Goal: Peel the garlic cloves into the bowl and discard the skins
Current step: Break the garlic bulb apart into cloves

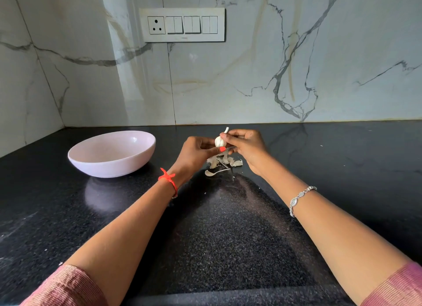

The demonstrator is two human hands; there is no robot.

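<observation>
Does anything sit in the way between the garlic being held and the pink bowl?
Nothing visible does. The left hand and right hand hold the garlic above the loose skins. Only black countertop shows between them and the bowl on the left.

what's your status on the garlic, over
Left grip, right grip both pinching garlic above counter. Skins piled underneath. Bowl at left, no cloves visible in it. Nothing in the way.
</observation>
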